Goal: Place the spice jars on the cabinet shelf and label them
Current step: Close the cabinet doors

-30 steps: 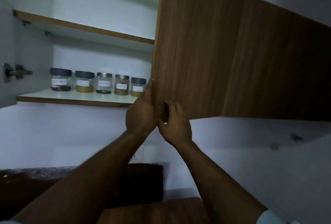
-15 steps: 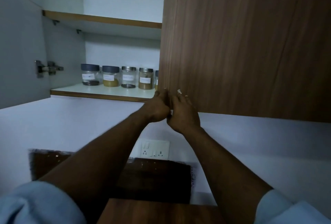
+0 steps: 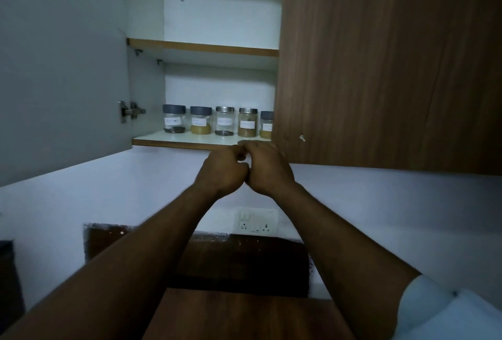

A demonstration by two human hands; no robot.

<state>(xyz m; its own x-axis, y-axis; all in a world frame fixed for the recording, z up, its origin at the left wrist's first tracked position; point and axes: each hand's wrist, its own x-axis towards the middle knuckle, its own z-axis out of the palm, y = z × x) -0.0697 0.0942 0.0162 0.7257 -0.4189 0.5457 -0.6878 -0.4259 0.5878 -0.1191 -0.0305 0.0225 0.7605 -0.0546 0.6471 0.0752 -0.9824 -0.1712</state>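
The left hand (image 3: 222,168) and right hand (image 3: 267,168) meet knuckle to knuckle, fingers curled; whether they pinch anything I cannot tell. Just above, five labelled spice jars (image 3: 225,121) line the cabinet shelf (image 3: 176,144), labels outward for reading.

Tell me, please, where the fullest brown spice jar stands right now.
Head view: the brown spice jar stands on the lower shelf, fourth from the left, between a steel-lidded jar and a grey-lidded jar half hidden by the closed door.
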